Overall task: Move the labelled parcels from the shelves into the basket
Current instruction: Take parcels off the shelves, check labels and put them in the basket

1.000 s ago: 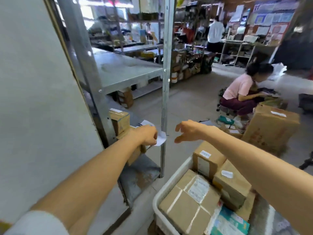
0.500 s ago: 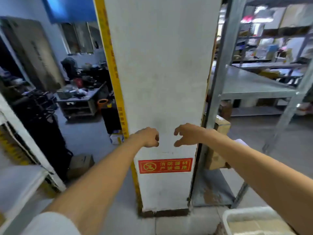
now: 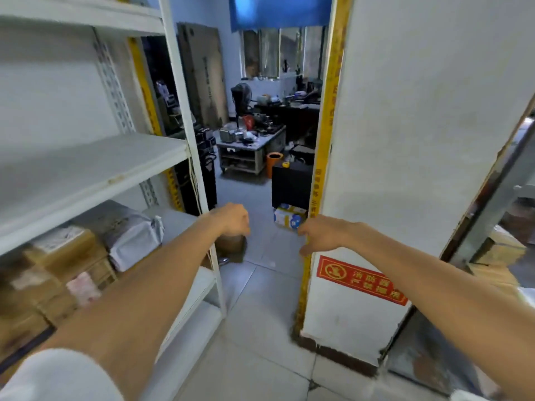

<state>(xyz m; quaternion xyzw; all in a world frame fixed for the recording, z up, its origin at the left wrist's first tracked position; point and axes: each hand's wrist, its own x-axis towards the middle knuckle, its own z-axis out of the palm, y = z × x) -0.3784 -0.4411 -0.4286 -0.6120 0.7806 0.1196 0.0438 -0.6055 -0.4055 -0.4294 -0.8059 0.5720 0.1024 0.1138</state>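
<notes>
Left hand [image 3: 233,219] fingers fisted, empty; right hand [image 3: 321,234] fingers loosely hooked, empty; boxy cardboard parcels [image 3: 66,250] on smooth white metal shelves [image 3: 86,169].

Warehouse stockroom, white metal shelving [image 3: 95,166] holding taped cardboard parcels [image 3: 66,250] and a grey mailing bag [image 3: 130,230], white pillar [image 3: 419,140] with yellow edge strip [image 3: 327,125] and red warning sign [image 3: 362,280], cluttered workbench [image 3: 249,146] beyond, tiled floor [image 3: 260,328].

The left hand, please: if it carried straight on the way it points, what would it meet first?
Probably the brown cardboard box on the floor just beyond the left hand, though depth is unclear and it might pass above it.
</notes>
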